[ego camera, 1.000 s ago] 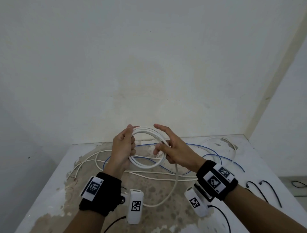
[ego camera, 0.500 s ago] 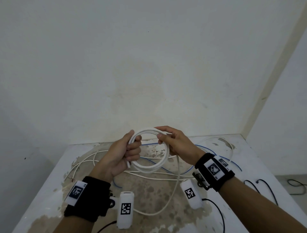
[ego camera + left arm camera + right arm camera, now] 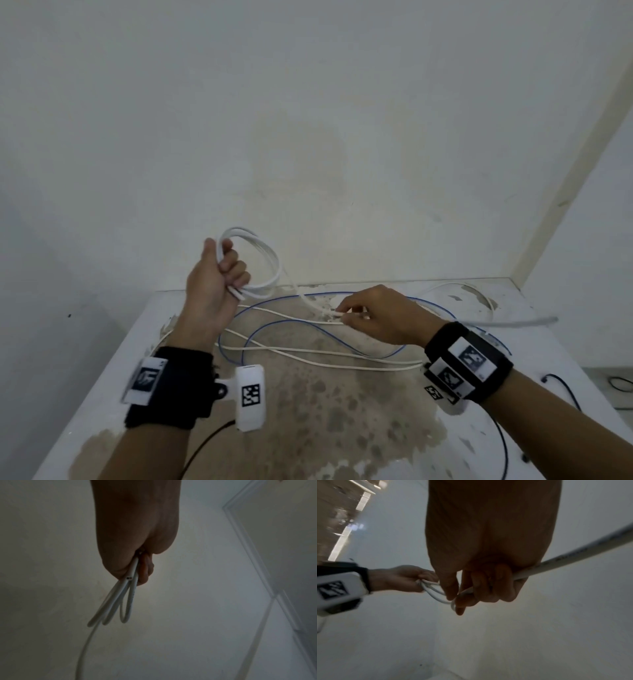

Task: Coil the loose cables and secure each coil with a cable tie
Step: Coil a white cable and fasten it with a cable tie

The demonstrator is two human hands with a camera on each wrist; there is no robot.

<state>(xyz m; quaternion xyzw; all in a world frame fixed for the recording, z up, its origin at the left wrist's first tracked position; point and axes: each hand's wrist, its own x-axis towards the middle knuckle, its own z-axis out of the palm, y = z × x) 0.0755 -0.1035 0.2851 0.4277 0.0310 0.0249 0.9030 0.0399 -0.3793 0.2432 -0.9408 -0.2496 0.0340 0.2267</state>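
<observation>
While gripping white cable coil (image 3: 260, 270) in fisted left hand (image 3: 212, 291), pinching its trailing white cable (image 3: 305, 298) with right hand (image 3: 383, 318) fingertips above table (image 3: 308, 411).

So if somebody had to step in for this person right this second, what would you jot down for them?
Left hand: raised above the table, grips the white coil, a few loops, cut end sticking out below the fist.
Right hand: low over the table, fingers curled round the white cable that trails from the coil.
On the table: more loose white cable and a thin blue cable.
Done: a few loops wound.
Left: finish winding, tie the coil, then coil and tie the rest. No tie is on the coil.
</observation>
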